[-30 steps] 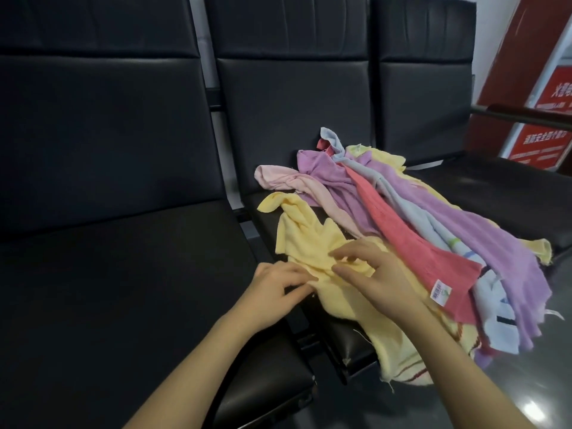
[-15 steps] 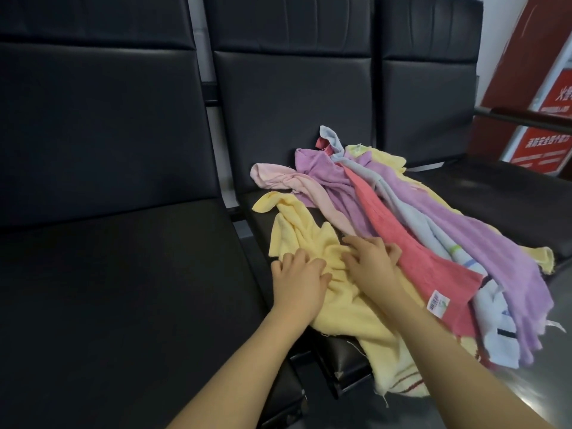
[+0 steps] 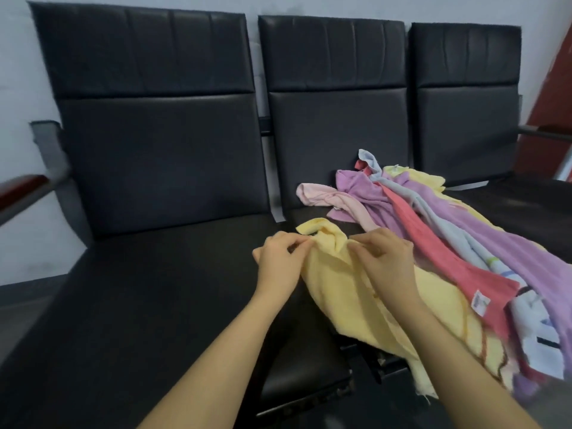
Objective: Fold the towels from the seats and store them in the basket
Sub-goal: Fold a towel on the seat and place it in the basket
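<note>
A pale yellow towel [image 3: 340, 292] lies crumpled over the front of the middle black seat [image 3: 312, 218], its lower end hanging past the seat's edge. My left hand [image 3: 281, 264] pinches its upper left edge. My right hand [image 3: 383, 261] pinches the cloth a little to the right, fingers curled into the fabric. Behind and right of my hands lies a heap of towels: pink [image 3: 325, 196], purple [image 3: 362, 190], red with a white label [image 3: 439, 258], light blue [image 3: 464, 243] and another purple one [image 3: 510, 243]. No basket is in view.
Three black padded seats stand in a row against a pale wall. The left seat [image 3: 139, 289] is bare. An armrest [image 3: 28, 187] sticks out at the far left, another [image 3: 544, 134] at the far right beside a red panel [image 3: 557, 72].
Both hands moved up the yellow towel toward its top corner and now pinch it. The view swung left and up, showing more of the left seat and the backrests.
</note>
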`<act>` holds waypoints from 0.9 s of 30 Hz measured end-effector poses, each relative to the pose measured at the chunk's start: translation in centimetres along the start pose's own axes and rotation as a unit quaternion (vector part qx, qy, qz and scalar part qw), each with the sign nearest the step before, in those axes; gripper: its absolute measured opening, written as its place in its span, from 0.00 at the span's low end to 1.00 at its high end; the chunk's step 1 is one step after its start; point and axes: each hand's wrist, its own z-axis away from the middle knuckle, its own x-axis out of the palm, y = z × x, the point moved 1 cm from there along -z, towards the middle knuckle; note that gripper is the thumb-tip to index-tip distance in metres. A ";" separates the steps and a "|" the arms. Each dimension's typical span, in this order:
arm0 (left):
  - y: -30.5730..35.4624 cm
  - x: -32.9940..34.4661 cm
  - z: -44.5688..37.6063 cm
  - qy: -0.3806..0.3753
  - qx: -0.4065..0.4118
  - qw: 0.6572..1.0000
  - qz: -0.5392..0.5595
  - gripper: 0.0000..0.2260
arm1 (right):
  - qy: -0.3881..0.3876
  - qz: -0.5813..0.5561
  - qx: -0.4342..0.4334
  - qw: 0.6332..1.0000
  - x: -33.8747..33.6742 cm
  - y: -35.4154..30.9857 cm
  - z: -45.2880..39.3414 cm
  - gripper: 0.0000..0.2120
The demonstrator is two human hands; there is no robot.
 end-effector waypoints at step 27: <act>-9.6 -19.3 10.3 -0.136 -0.221 0.884 -0.390 0.29 | -0.238 0.077 -0.053 0.967 13.1 -13.4 10.7 0.29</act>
